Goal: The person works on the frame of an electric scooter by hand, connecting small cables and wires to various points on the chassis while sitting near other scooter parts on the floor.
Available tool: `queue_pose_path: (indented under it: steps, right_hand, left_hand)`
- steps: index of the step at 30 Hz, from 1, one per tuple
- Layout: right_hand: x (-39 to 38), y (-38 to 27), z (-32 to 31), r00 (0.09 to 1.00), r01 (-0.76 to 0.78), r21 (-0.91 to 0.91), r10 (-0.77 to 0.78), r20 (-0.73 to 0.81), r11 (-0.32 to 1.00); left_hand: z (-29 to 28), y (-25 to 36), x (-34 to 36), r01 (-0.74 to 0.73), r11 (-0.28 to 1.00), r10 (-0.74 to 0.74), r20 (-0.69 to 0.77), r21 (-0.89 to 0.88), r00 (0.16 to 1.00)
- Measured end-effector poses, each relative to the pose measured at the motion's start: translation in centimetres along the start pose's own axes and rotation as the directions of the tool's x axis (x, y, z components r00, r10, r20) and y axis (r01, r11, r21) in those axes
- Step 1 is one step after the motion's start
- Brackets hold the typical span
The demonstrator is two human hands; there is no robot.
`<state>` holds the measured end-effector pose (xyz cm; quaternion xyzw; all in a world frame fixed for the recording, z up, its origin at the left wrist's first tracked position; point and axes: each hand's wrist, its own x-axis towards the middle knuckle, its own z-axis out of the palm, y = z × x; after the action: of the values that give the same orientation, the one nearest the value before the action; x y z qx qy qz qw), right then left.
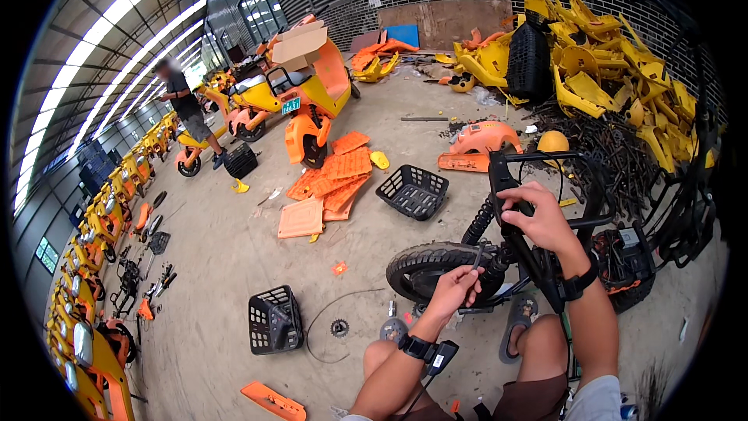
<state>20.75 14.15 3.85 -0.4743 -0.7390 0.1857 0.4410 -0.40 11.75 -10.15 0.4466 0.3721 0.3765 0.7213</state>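
Note:
In front of me stands a stripped black scooter frame [538, 265] with its wheel [425, 269] and a coil spring shock absorber [478, 222] attached. My right hand [539, 218] is up at the top of the frame, with thumb and fingers curled round a black part of it. Lower down, beside the wheel and the shock, my left hand [456, 290] is closed in a pinch. A thin dark piece [479, 256] sticks up from its fingertips, too small to name. Both wrists wear black straps.
Black plastic baskets [413, 192] and orange panels [336, 175] lie on the floor. Yellow body parts [584, 70] are heaped at the back right beside dark metal scrap [608, 148]. Parked scooters [312, 109] and a standing person [183, 101] are farther left.

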Motion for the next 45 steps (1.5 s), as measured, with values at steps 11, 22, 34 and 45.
queue_pose_path:
  steps: [11, 22, 34, 45]
  right_hand:
    - [-0.2, 0.3, 0.2, 0.997, 0.004, 0.227, 0.013, -0.071, 0.974]
    - [0.0, 0.4, 0.1, 0.991, 0.102, 0.115, -0.091, -0.099, 0.988]
    - [0.0, -0.8, -0.2, 1.0, 0.014, -0.001, -0.014, -0.015, 1.0]
    - [-0.1, -0.6, -0.2, 1.0, 0.019, -0.053, -0.019, 0.0, 0.998]
  left_hand:
    - [0.2, 0.0, 0.0, 0.007, 1.0, -0.007, 0.013, 0.0, 1.0]
    - [0.2, 0.0, 0.0, 0.005, 1.0, -0.005, 0.007, 0.003, 1.0]
    - [0.0, -0.1, -0.2, 0.013, 1.0, -0.013, 0.0, 0.005, 1.0]
    - [0.0, -0.3, 0.0, 0.007, 1.0, -0.007, -0.01, -0.003, 1.0]
